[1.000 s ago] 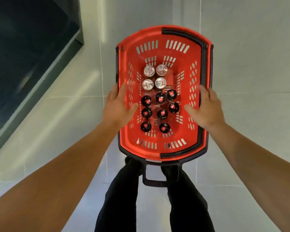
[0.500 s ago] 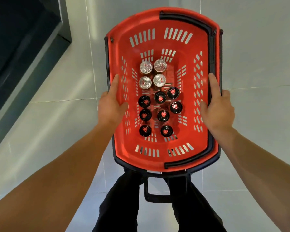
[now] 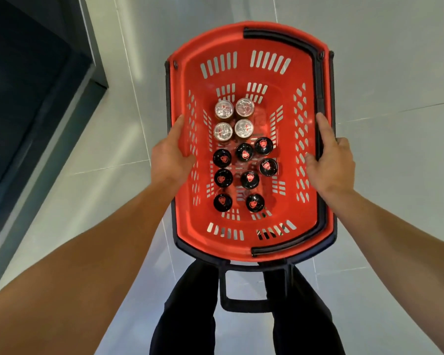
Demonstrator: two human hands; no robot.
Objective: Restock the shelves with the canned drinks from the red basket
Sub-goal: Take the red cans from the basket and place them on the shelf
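1. Head view, looking straight down: a red basket (image 3: 250, 242) is being held above a pale tiled floor (image 3: 395, 73), its long axis running away from the viewer, with the person's dark trouser legs (image 3: 187, 303) showing beneath its near end.
2. The left hand (image 3: 171, 160) is gripping the basket's left rim, the thumb lying inside against the slotted wall and the fingers wrapping out of sight on the outer side; the hand is clamping the rim.
3. The right hand (image 3: 331, 167) is gripping the right rim, where a folded black handle (image 3: 318, 98) is lying along the edge; the thumb is resting inside, the index finger is stretching forward along the handle, and the remaining fingers are curling over the outside.
4. Standing upright on the basket floor are four silver-topped cans (image 3: 233, 121) in a tight two-by-two block at the far end and eight black-topped cans (image 3: 244, 175) with red marks just behind them, toward the viewer.
5. A black pull handle (image 3: 241, 303) is projecting from the basket's near end between the legs.
6. A dark shelf unit (image 3: 23, 111) is occupying the left edge, well apart from the basket.
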